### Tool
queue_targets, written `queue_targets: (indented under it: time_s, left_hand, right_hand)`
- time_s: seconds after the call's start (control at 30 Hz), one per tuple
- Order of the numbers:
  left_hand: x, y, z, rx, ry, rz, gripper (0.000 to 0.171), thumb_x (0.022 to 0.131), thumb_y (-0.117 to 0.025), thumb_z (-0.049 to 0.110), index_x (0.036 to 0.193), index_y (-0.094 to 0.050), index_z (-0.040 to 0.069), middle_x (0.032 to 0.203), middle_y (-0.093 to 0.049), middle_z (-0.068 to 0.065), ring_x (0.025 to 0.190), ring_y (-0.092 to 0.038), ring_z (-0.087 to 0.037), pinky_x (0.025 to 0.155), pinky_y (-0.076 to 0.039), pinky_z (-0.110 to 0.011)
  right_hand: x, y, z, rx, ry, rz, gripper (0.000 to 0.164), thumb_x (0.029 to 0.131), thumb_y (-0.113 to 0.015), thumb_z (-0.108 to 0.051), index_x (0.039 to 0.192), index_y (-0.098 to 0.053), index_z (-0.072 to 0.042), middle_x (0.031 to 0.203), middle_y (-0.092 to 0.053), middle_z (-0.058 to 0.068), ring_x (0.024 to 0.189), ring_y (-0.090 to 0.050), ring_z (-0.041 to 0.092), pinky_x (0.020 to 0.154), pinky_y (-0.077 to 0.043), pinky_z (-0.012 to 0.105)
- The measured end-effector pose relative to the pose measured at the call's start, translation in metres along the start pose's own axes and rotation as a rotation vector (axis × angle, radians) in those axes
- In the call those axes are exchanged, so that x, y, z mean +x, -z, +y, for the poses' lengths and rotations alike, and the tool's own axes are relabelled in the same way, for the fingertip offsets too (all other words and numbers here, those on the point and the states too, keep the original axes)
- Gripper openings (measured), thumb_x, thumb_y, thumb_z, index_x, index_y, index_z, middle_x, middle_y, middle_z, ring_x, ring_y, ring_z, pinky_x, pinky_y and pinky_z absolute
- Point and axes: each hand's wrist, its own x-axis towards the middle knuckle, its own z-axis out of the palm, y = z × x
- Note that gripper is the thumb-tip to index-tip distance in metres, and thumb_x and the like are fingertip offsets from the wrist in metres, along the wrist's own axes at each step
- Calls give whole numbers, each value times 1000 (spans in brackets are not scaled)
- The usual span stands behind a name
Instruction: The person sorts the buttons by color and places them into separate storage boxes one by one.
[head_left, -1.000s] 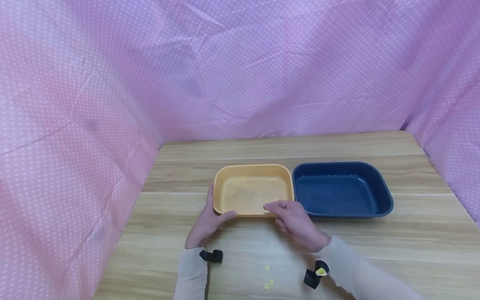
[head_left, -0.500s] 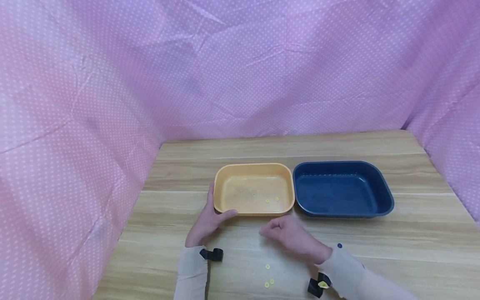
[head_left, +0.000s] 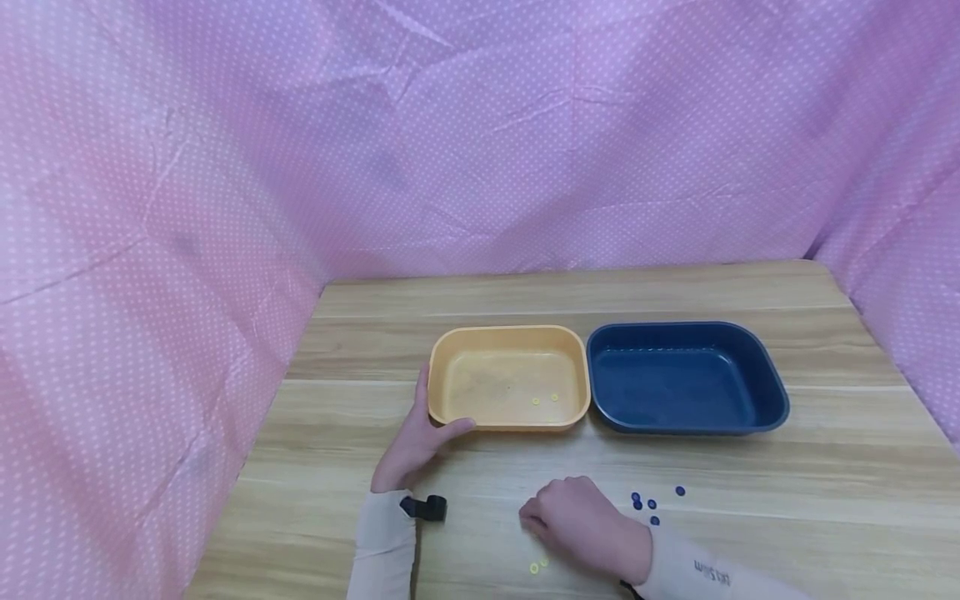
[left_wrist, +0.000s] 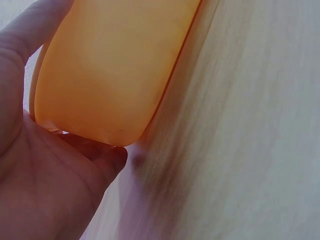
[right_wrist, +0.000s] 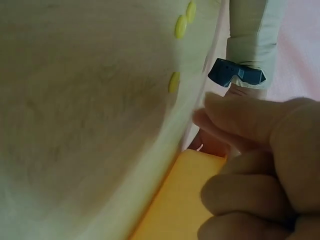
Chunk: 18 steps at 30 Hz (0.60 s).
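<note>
My left hand [head_left: 411,442] holds the yellow plastic tray [head_left: 506,327] at its near left corner, thumb along the front and fingers at the left side. In the left wrist view, fingertips [left_wrist: 117,159] curl against the tray's end. Two small yellow button-like discs [head_left: 554,398] lie inside. My right hand [head_left: 585,527] is low over the table in front of the tray, fingers curled, thumb and forefinger close together with nothing visible between them. Past those fingertips, the right wrist view shows a yellow disc [right_wrist: 173,82] and two more discs [right_wrist: 180,27] on the wood.
A dark blue tray [head_left: 690,429] stands right of the yellow one, their rims close together. Several small dark blue discs [head_left: 652,504] lie on the wooden table [head_left: 840,483] beyond my right wrist. Pink dotted cloth [head_left: 480,150] hangs behind and at both sides.
My right hand has withdrawn from the yellow tray toward the near yellow discs, uncovering two discs in the tray. Blue discs have come into view beside the right wrist. The left hand stays put.
</note>
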Motion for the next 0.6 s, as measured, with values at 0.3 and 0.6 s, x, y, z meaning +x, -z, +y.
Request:
queue_targets:
  time_s: [0.3,0.6]
  left_hand:
    - [10,3,-29,3,-5,32,121,79,-82,14,154,9,36,161,-11,4,142,-23,-19,116,-10,-44]
    - [10,2,-30,3,-37,40,120,77,-84,15,154,5,39,160,-15,6,141,-27,-18,116,-12,-45]
  right_hand:
    - [-7,-5,1,-176,107,-66,16,86,-68,-12,82,-74,-26,61,-56,-14,50,-40,1,49,-34,19]
    - [-11,-10,-6,-379,161,-4,10,78,-70,-13,73,-70,-22,59,-54,-7,46,-42,8,43,-30,24]
